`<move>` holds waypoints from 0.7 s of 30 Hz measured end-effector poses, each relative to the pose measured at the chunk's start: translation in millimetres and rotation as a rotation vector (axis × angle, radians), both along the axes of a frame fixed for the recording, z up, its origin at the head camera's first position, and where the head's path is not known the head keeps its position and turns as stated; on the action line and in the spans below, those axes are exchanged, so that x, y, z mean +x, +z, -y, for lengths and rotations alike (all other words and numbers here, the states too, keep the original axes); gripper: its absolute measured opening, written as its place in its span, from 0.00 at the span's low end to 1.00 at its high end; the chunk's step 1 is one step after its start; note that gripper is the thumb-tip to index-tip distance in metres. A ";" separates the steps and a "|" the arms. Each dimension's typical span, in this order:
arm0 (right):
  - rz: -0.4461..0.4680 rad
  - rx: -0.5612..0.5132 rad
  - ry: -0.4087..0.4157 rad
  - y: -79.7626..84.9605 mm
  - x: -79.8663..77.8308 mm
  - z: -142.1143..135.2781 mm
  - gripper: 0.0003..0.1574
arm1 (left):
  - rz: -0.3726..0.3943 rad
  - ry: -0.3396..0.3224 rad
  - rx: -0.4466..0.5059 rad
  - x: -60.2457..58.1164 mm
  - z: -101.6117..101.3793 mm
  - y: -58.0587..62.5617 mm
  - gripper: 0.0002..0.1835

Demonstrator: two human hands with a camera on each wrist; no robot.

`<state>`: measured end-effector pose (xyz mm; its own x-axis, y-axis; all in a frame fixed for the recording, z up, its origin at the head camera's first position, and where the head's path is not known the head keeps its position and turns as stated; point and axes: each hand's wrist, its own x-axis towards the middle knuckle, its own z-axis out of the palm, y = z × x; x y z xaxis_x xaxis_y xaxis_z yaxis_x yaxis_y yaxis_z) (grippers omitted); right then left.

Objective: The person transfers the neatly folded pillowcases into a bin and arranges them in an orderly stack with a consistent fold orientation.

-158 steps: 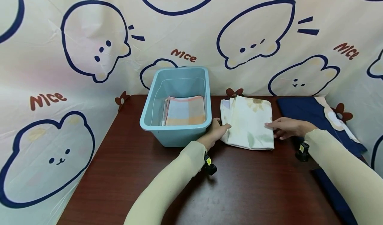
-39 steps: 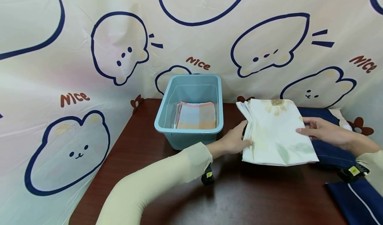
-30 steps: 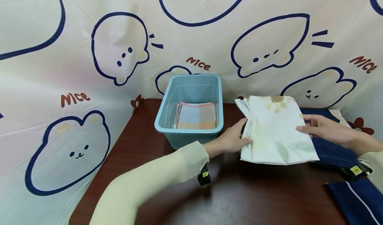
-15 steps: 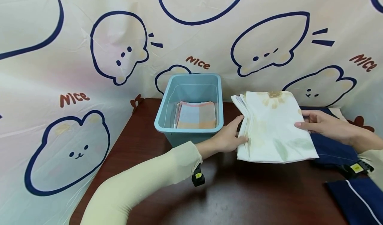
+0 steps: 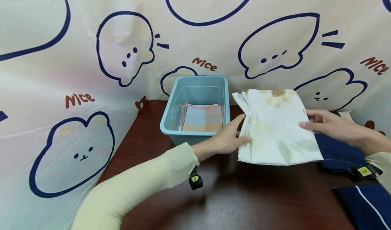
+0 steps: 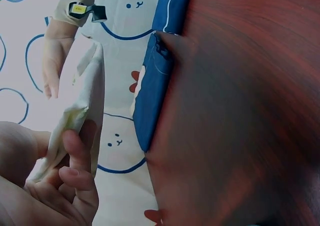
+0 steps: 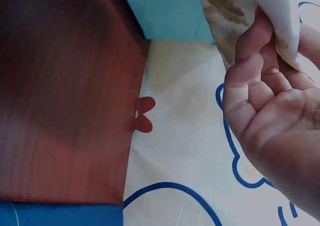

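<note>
A folded white cloth with a brown flower and green leaves (image 5: 275, 128) is held up over the table between both hands. My left hand (image 5: 227, 136) pinches its layered left edge, thumb in front and fingers behind. On the opposite edge, my right hand (image 5: 333, 126) grips the cloth between thumb and fingers. The left wrist view shows the cloth (image 6: 92, 80) edge-on, raised off the table. Just left of the cloth stands a light blue plastic bin (image 5: 166, 121), with a folded checked cloth (image 5: 203, 116) lying inside.
Dark blue folded fabric (image 5: 339, 152) lies on the right of the brown table (image 5: 244, 202), partly behind my right hand. Another navy piece with a white line (image 5: 363, 202) lies at the near right. A printed curtain (image 5: 213, 39) rises behind the table.
Earlier the white cloth lay on the table beside the bin; it has been lifted by both hands. Over the last second it has shifted slightly up and left, toward the bin.
</note>
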<state>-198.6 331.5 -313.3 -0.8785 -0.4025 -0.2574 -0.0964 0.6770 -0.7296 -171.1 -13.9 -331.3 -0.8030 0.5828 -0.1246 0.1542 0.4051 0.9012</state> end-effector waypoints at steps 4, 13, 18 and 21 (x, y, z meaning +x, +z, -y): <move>-0.013 0.013 0.002 3.0 -1.2 5.3 0.34 | 0.003 0.003 0.013 -0.3 5.4 3.1 0.44; -0.010 -0.025 0.039 10.0 -4.8 18.9 0.34 | 0.014 0.016 -0.009 -1.5 22.5 15.1 0.43; -0.003 -0.051 0.047 12.8 -5.8 28.0 0.33 | 0.015 0.035 -0.028 -3.8 31.6 17.5 0.44; -0.009 -0.070 0.061 13.6 -5.8 34.0 0.31 | 0.019 0.033 -0.019 -5.2 36.7 18.0 0.44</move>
<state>-204.4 297.5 -299.7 -0.8540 -0.4720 -0.2188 -0.1430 0.6173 -0.7736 -176.3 -50.7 -313.3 -0.8192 0.5533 -0.1510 0.1229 0.4266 0.8960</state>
